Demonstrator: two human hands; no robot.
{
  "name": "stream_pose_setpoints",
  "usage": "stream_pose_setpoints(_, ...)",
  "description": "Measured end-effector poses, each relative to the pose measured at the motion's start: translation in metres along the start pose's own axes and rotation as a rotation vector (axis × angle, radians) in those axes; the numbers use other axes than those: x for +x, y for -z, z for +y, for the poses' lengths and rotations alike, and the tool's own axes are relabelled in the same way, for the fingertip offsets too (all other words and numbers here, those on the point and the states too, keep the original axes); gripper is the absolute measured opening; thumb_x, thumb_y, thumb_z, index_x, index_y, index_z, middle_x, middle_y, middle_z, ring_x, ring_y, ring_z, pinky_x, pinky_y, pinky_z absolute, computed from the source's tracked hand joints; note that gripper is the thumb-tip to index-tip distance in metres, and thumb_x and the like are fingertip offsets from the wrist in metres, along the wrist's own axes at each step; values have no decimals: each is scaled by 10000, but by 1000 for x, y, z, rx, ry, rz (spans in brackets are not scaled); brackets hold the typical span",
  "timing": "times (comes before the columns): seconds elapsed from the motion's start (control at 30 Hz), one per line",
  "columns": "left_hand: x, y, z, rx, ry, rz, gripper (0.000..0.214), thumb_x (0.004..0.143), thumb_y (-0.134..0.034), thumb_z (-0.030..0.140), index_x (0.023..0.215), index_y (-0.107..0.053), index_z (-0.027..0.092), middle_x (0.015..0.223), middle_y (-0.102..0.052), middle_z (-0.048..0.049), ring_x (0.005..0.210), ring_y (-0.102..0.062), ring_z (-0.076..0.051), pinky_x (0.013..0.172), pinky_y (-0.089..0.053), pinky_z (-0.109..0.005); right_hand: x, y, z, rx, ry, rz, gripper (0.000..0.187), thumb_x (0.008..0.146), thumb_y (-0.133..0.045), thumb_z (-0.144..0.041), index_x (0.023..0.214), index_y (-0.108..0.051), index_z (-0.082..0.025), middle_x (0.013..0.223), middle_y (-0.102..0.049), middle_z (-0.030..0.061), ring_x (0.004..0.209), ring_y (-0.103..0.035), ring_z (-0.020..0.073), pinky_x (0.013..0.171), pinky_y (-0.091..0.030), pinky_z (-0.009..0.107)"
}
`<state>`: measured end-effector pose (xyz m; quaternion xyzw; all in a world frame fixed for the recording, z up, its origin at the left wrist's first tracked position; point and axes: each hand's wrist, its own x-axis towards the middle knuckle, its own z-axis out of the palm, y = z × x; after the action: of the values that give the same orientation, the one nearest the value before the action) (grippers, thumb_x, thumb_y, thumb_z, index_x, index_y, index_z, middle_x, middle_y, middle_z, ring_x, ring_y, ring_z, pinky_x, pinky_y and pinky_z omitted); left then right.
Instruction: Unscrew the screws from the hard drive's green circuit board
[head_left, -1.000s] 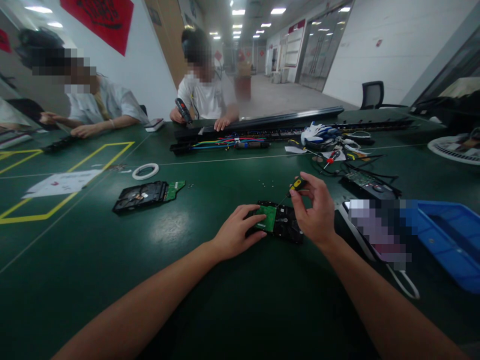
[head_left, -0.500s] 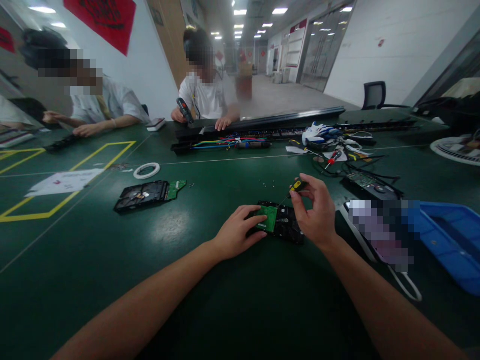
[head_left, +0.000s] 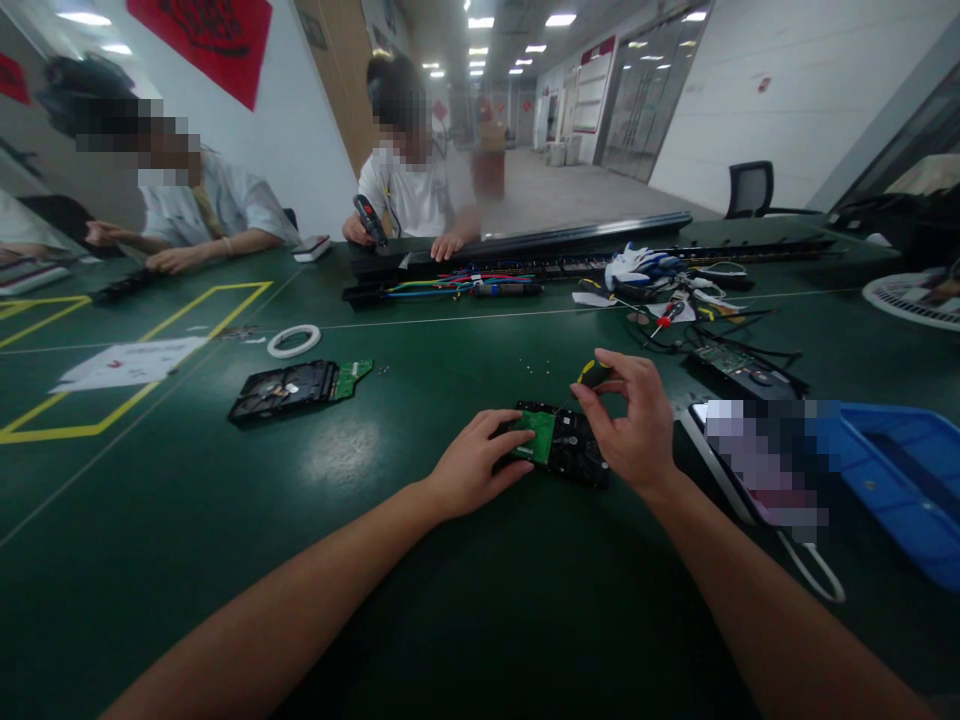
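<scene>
A black hard drive (head_left: 576,458) with a green circuit board (head_left: 541,432) on its face lies flat on the table in front of me. My left hand (head_left: 478,464) holds its left end, fingers across the board and thumb by the near edge. Between the thumb and fingers of my right hand (head_left: 637,428) is a small black-and-yellow screwdriver (head_left: 592,374). Its thin shaft slants down to the board's right edge; the tip is too small to make out. Several tiny screws (head_left: 529,368) lie beyond the drive.
Another hard drive (head_left: 285,390) with its board jutting out and a white tape ring (head_left: 294,342) lie left. At right are a phone (head_left: 757,470), a blue tray (head_left: 907,490) and another drive (head_left: 742,368). Cables, gloves (head_left: 645,266) and a long black housing lie across, before two people.
The screwdriver handle has turned slightly in my right fingers, and the thumb and fingertips have shifted a little left. My left hand and the hard drive stay in place.
</scene>
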<state>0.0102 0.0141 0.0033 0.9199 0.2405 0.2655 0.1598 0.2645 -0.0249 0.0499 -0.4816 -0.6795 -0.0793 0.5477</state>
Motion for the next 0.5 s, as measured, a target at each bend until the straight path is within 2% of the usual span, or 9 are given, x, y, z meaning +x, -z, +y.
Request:
stream_pose_setpoints(0.23,0,0,0,1,5,0,447,1013,-675,397,1439,-606,281,1494,-551,-144,1384,-536,-343,1086,-540,-611,0,1,-1,-17,-8,-4,518,964,-688,-207,1446,-568,-355,1265,-611,71,939,-689,218,771,-670,418)
stream_pose_setpoints(0.5,0,-2,-1,-4,0,9,441,1017,-668,397,1433,-616,263,1493,-553,-150,1390,-533,-335,1098,-534,-596,-1,0,-2,-18,-9,0,527,965,-665,-188,1459,-555,-333,1270,-606,83,985,-683,231,775,-676,419)
